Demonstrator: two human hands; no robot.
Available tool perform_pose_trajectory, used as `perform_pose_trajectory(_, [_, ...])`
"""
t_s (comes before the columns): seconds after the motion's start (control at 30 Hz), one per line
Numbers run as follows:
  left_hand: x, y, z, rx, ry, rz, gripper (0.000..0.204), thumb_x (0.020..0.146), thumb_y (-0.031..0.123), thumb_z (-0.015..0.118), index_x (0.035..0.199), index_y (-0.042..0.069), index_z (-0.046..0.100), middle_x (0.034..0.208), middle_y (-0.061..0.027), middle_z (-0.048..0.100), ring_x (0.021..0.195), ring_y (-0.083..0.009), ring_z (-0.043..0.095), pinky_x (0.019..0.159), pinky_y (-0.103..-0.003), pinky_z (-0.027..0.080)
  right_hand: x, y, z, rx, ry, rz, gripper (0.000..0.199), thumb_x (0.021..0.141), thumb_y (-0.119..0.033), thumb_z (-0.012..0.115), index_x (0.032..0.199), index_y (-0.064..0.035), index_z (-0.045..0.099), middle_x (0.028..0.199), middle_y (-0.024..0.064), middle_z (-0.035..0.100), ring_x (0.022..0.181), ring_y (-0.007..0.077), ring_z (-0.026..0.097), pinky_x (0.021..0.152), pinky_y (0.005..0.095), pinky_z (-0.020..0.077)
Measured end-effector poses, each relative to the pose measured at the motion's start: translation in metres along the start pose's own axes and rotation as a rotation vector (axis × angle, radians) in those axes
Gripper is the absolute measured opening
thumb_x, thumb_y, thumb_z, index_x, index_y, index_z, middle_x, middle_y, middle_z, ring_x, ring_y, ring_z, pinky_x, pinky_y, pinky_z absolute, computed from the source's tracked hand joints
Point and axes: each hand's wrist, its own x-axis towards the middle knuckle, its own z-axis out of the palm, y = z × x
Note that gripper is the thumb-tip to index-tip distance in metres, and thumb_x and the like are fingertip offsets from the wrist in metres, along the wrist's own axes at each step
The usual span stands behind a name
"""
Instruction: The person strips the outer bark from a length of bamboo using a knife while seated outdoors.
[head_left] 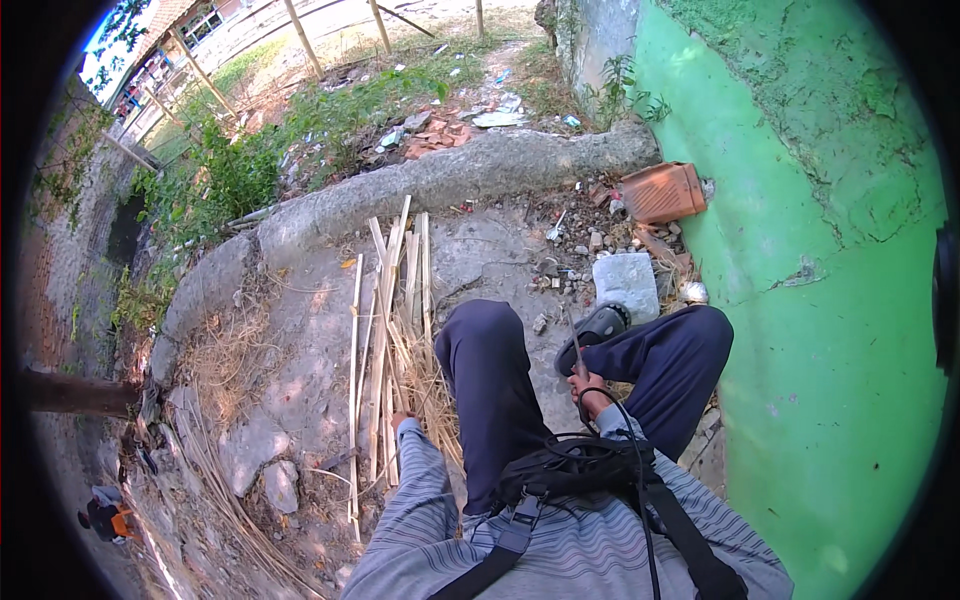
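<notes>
Nearby, bamboo strips (390,330) lie beside the left hand (402,420), knee (485,330) between.

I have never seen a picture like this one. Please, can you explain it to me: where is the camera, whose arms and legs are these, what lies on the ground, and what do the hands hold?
The camera sits on a person's head and looks down, so you see that person's own body. Its wide lens bends straight edges near the rim. The person sits beside a green wall, legs in dark trousers. The left hand reaches down to a bundle of split bamboo strips lying on the cracked concrete ground; the fingers are hidden, so I cannot tell whether it grips one. The right hand is closed around a thin blade-like tool pointing up past the dark shoe. A grey stone block and a broken orange brick lie further off.
</notes>
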Motion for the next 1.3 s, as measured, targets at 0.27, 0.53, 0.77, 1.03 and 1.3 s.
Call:
perform_pose_trajectory(0.27, [-0.026,-0.043,-0.138,-0.011,0.586,0.055,0.015,0.077,0.014,0.077,0.092,0.013,0.075,0.091,-0.0147,0.071,0.089,-0.0318,0.069,0.075,-0.045,0.055,-0.002,-0.004,-0.005,-0.097,0.08,-0.009,0.02,0.082,-0.018,0.066,0.089,-0.0002,0.06,0.058,0.0038,0.054,0.042,0.0126,0.053,0.039,0.0302,0.04])
perform_pose_trajectory(0.53, [-0.04,-0.148,-0.361,0.11,1.04,-0.024,0.049,0.086,0.043,0.07,0.127,0.018,0.061,0.112,-0.0185,0.066,0.098,-0.0377,0.064,0.084,-0.05,0.051,-0.027,-0.037,0.018,-0.092,0.0,-0.038,0.019,0.081,-0.02,0.069,0.086,-0.0023,0.062,0.059,0.0027,0.055,0.045,0.0112,0.051,0.04,0.0286,0.0405])
perform_pose_trajectory(0.77, [-0.179,0.054,-0.418,-0.397,1.152,0.58,0.053,0.102,0.05,0.043,0.1,0.004,0.07,0.087,-0.0144,0.069,0.079,-0.0334,0.065,0.069,-0.044,0.048,-0.04,-0.054,0.022,-0.065,0.021,-0.216,0.023,0.083,-0.021,0.068,0.08,-0.001,0.059,0.054,0.0033,0.052,0.04,0.0132,0.051,0.039,0.0294,0.0404])
perform_pose_trajectory(1.03, [-0.322,0.23,-0.463,-1.061,0.793,1.369,0.041,0.106,0.042,0.038,0.087,0.007,0.049,0.074,-0.0025,0.046,0.068,-0.0168,0.047,0.077,-0.036,0.046,-0.061,-0.073,0.016,0.204,-0.073,-0.225,0.027,0.09,-0.029,0.068,0.09,-0.0058,0.054,0.058,-0.0005,0.048,0.043,0.0095,0.047,0.037,0.0255,0.0386])
perform_pose_trajectory(1.3, [-0.4,0.338,-0.391,-1.197,0.683,1.644,0.042,0.107,0.041,0.031,0.097,0.003,0.045,0.097,-0.0166,0.062,0.1,-0.0337,0.062,0.101,-0.049,0.044,-0.064,-0.082,0.0,0.157,-0.014,-0.376,0.029,0.092,-0.031,0.065,0.085,-0.005,0.054,0.058,0.0009,0.051,0.042,0.0096,0.05,0.039,0.0269,0.0396])
